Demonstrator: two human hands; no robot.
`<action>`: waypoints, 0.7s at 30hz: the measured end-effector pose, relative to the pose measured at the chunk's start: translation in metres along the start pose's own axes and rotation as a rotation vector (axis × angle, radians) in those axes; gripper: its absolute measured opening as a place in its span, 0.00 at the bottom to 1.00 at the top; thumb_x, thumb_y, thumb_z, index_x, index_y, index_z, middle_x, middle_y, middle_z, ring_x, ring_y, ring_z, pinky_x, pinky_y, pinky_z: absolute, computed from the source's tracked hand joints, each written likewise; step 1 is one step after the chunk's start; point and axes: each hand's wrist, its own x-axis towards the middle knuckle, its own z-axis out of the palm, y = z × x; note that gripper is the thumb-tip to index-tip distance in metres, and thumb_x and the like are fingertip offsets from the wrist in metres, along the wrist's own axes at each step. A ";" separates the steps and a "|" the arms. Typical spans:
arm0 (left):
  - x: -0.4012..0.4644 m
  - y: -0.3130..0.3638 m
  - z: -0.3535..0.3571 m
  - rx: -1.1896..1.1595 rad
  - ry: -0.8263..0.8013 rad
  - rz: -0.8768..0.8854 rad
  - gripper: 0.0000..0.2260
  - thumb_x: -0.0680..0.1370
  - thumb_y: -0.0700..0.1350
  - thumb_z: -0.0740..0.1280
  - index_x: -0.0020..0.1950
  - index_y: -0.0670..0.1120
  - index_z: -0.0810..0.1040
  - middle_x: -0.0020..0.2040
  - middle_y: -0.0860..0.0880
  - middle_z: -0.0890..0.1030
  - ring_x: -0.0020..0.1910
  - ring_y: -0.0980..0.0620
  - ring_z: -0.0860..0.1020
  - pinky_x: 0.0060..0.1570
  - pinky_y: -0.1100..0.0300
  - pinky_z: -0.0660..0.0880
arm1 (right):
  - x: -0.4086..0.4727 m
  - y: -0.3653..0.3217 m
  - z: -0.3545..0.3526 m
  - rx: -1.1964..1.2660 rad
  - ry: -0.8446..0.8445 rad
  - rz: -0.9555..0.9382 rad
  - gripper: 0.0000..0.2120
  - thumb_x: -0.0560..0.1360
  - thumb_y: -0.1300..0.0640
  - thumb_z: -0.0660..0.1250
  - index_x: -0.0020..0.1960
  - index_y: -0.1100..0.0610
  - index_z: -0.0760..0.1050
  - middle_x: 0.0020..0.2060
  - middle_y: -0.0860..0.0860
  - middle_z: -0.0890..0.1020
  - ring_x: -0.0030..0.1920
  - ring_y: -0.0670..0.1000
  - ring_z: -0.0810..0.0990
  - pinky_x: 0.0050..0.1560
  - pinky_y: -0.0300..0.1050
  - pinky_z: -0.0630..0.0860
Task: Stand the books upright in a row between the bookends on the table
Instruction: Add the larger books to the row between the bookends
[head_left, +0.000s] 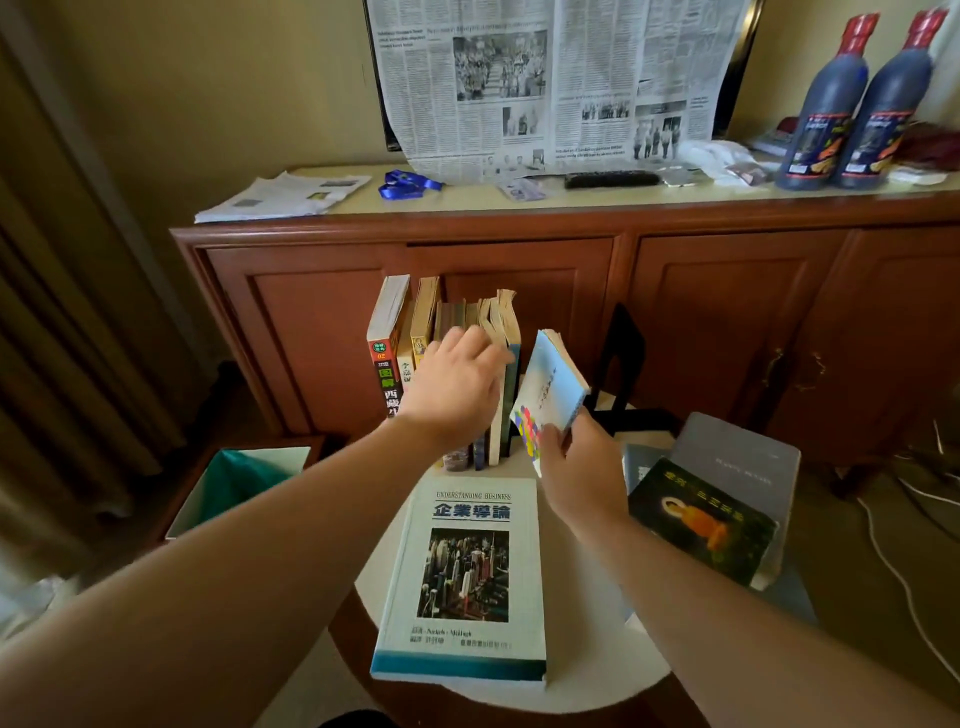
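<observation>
While the left hand (457, 387) rests flat against the standing row of books (452, 332) to steady it, the right hand (576, 467) grips 1 tilted pale blue book (550, 387) beside the black bookend (621, 353).

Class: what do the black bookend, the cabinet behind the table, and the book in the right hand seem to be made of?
Black bookend: probably thin painted metal, flat and matte. Cabinet: varnished reddish wood, or veneer. Light-blue book, held by the right hand: soft paper cover, yellowed pages.
</observation>
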 end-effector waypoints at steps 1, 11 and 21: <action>0.013 0.000 -0.004 0.053 -0.064 -0.008 0.18 0.81 0.41 0.63 0.72 0.48 0.77 0.64 0.47 0.77 0.62 0.42 0.74 0.60 0.45 0.73 | 0.002 0.001 0.002 0.011 0.011 -0.001 0.11 0.84 0.52 0.64 0.60 0.59 0.75 0.63 0.57 0.81 0.62 0.56 0.81 0.41 0.31 0.75; 0.045 -0.016 -0.014 0.105 -0.491 -0.022 0.26 0.79 0.46 0.67 0.78 0.50 0.67 0.76 0.51 0.69 0.73 0.46 0.68 0.66 0.45 0.75 | 0.004 0.006 0.006 -0.012 0.055 -0.089 0.09 0.83 0.51 0.65 0.57 0.56 0.76 0.50 0.53 0.82 0.48 0.52 0.84 0.36 0.35 0.75; 0.023 -0.027 -0.023 -0.108 -0.444 -0.124 0.29 0.78 0.39 0.66 0.80 0.49 0.67 0.77 0.51 0.69 0.76 0.48 0.67 0.73 0.50 0.69 | 0.016 -0.035 0.011 -0.099 0.044 -0.256 0.17 0.83 0.57 0.66 0.39 0.49 0.62 0.34 0.46 0.68 0.32 0.48 0.70 0.30 0.39 0.60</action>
